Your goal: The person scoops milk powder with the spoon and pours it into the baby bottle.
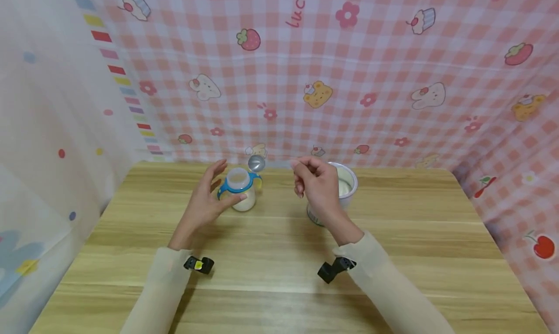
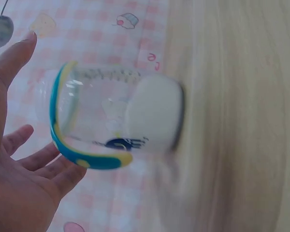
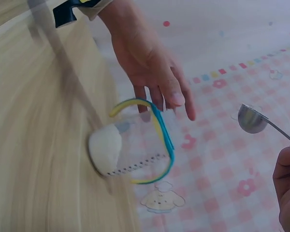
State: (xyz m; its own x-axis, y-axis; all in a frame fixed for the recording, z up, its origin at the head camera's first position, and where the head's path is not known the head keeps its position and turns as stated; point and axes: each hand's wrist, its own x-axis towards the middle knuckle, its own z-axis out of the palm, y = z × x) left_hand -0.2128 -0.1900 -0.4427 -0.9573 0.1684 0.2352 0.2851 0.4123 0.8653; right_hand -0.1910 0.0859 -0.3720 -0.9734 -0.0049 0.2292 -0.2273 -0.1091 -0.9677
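The bottle (image 1: 243,201) stands upright on the counter (image 1: 271,256), blurred in both wrist views. The left hand's grip (image 1: 205,199) spreads wide around it; whether it touches is unclear. The right hand's grip (image 1: 318,183) pinches the scoop (image 1: 256,164) near the bottle's mouth, its handle faint from above. That hand partly hides the tub (image 1: 346,203).

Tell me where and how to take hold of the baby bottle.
I'd grip the baby bottle round its clear body, just below the blue ring, coming from the left: it stands upright, its body is rounded, and the left hand is on that side. The right hand holds the metal scoop above, so keep low.
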